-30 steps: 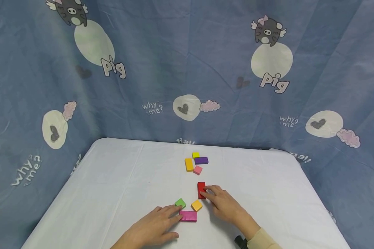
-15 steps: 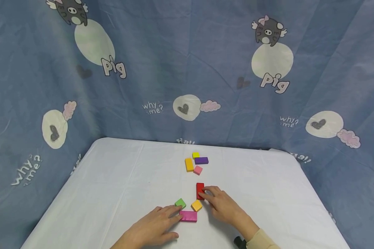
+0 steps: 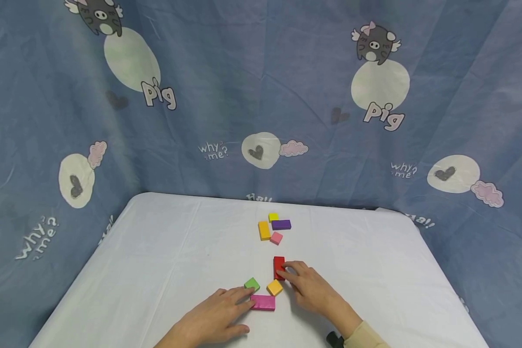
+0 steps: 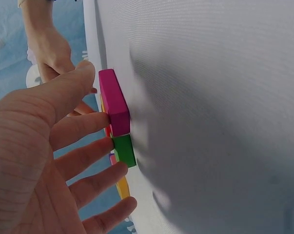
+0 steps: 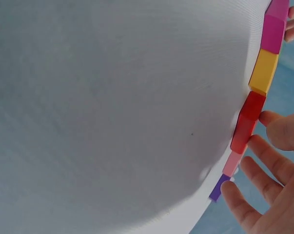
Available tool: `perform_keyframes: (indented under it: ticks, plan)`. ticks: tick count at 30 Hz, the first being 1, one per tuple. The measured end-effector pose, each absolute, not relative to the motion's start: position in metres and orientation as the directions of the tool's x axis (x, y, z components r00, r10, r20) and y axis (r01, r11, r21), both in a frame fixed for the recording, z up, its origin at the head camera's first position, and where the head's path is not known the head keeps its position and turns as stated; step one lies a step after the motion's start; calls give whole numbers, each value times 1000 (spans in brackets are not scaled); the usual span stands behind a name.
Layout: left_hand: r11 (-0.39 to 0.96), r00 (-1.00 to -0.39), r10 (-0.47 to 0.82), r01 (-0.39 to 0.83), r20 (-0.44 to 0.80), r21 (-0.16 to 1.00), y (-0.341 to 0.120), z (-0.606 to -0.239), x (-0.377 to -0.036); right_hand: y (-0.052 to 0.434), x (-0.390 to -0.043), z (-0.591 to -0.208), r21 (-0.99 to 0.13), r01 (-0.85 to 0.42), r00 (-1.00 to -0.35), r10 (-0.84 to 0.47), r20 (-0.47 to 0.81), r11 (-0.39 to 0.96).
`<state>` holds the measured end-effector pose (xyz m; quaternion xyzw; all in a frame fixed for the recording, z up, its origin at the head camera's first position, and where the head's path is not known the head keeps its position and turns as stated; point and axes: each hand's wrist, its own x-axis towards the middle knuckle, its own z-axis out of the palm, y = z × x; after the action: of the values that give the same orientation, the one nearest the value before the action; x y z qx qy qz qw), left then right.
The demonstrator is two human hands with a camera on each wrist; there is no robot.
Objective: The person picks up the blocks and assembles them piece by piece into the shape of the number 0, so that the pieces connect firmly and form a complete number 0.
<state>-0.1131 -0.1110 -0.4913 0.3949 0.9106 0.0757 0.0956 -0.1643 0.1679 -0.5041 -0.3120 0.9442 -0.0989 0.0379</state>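
**Red block nudged toward the near cluster as both hands work the bench**

Since a second ago, the red block [image 3: 279, 267] has slid slightly toward the near edge of the bench [image 3: 165, 251], drawn by the right hand [image 3: 310, 286], while the left hand [image 3: 219, 311] has stayed where it was. The right hand's fingertips [image 5: 273, 127] curl against the block's long right side, pressing rather than lifting; whether the thumb closes on it cannot be told. The left hand lies flat with fingers straight, its tips touching the magenta block [image 3: 263, 302] and just beside the green block [image 3: 252, 283].

Judged from this, the step in hand is bringing the red block to join the pieces near the middle of the near edge. The next move seems to call for a short, steady slide toward the orange block [image 3: 274, 287], keeping the red block's long edge square so that it meets its neighbours without knocking them askew, with the left hand bracing the magenta one.

Farther toward the far edge sits a second group: a yellow block [image 3: 273, 217], a purple block [image 3: 281, 224], an amber block [image 3: 264, 230] and a pink block [image 3: 276, 237], close together. A white cloth covers the bench. Behind it hangs a blue curtain [image 3: 261, 96] printed with cartoon pigs, hearts and clouds.
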Motion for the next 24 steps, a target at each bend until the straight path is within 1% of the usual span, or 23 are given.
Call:
perform_keyframes:
  ticks: [8,18,21,24]
  plan:
    - [667,-664,742,716,-91,208,-112,-492,-112,168,-163,-504,-210,-576,-805,-593,-20,790]
    - [666,-664,742,715,-91,213,-113,-492,-112,169,-162,-505,-212,-575,-806,-591,-19,790]
    - [667,-664,741,712,-97,220,-113,-492,-112,170,-160,-503,-231,-581,-803,-596,4,781]
    - [664,-664,743,714,-89,222,-114,-492,-112,171,-153,-498,-243,-612,-782,-622,42,752]
